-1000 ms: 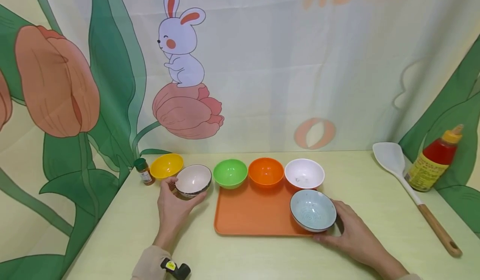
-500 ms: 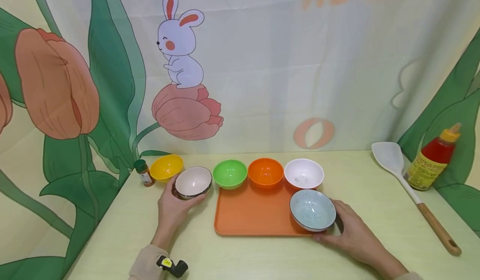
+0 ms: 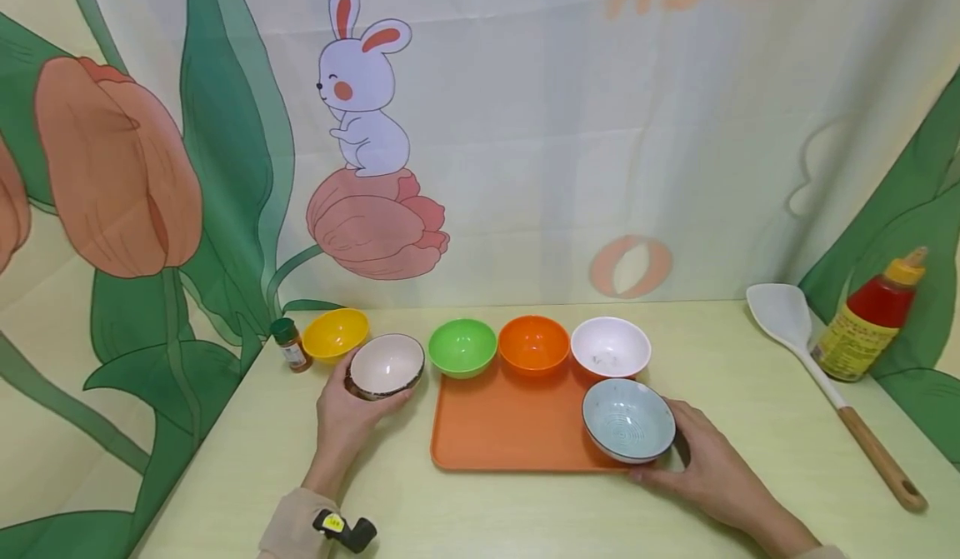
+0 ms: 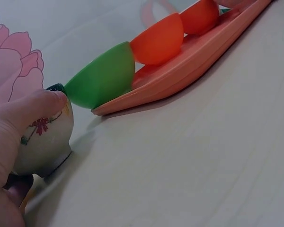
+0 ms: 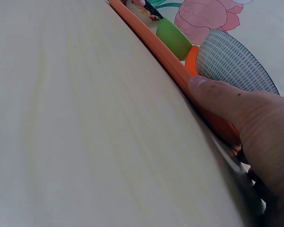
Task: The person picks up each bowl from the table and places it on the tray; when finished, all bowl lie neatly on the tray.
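Note:
In the head view my left hand (image 3: 348, 413) holds a small bowl (image 3: 387, 365) with a cream inside and dark rim. Its outside carries a floral pattern; the thumb lies across the near side in the left wrist view. My right hand (image 3: 708, 463) curls round the right side of a pale blue-grey bowl (image 3: 628, 420) over the tray's front right corner. In the right wrist view its thumb overlaps the bowl's lower side and the tray's edge; the far fingers are hidden. Green (image 3: 462, 348), orange (image 3: 533, 345) and white (image 3: 611, 347) bowls line the back of the orange tray (image 3: 502, 434).
A yellow bowl (image 3: 336, 335) and a green-capped spice jar (image 3: 289, 345) stand at the back left. To the right lie a wooden-handled spatula (image 3: 832, 388) and a red sauce bottle (image 3: 868, 321). A printed curtain (image 3: 525, 142) hangs behind the table.
My left fingers have closed in round the cream bowl, which has come slightly nearer to me. The right hand and blue-grey bowl stay in place.

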Motion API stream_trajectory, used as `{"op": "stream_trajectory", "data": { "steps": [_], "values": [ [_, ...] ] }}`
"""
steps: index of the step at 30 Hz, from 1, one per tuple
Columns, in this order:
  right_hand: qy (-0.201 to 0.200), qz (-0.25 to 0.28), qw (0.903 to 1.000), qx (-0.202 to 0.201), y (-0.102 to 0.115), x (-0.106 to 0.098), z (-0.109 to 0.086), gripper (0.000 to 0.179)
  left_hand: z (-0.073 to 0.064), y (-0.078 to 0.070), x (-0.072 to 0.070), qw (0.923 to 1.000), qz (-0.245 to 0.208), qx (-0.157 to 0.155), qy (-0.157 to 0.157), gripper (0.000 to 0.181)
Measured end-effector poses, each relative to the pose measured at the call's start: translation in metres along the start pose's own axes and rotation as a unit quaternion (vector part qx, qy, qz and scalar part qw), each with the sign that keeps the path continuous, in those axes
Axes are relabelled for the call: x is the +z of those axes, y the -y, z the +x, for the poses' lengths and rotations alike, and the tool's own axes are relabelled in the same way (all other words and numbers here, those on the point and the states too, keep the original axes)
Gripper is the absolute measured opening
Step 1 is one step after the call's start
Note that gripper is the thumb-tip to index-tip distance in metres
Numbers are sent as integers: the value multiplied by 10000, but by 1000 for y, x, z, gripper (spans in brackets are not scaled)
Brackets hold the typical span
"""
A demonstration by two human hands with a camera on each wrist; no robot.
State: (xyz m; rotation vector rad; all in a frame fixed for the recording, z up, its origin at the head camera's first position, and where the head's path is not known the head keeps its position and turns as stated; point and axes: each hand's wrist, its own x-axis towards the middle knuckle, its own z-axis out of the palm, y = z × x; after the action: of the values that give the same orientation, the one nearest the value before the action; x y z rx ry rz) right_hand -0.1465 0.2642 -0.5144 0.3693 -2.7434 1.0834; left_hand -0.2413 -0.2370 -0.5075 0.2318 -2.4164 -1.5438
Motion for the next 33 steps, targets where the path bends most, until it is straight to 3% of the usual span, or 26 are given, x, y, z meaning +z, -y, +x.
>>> {"op": "stream_trajectory", "data": {
  "steps": [5,9,14,20,24,33],
  "values": [
    [6,1,10000,69,-1,-2,-2,114,-1,-7,2,9998,-206,-6,-45,120],
    [61,-26,9999,147,-2,-2,-1,116,-2,-20,0,9993,-357,-48,-89,121],
    [-3,-27,10000,46,-2,-3,-1,114,-4,-40,-1,9979,-638,140,-37,120],
    [-21,43,10000,-7,-2,-1,-2,112,-18,-73,5,9898,-1189,690,368,111],
    [-11,56,10000,6,-3,1,-1,113,-31,-92,13,9851,-1258,991,621,107],
    [48,29,9999,95,-1,0,1,114,-60,-115,43,9736,-1498,1162,1270,107]
  ]
}}
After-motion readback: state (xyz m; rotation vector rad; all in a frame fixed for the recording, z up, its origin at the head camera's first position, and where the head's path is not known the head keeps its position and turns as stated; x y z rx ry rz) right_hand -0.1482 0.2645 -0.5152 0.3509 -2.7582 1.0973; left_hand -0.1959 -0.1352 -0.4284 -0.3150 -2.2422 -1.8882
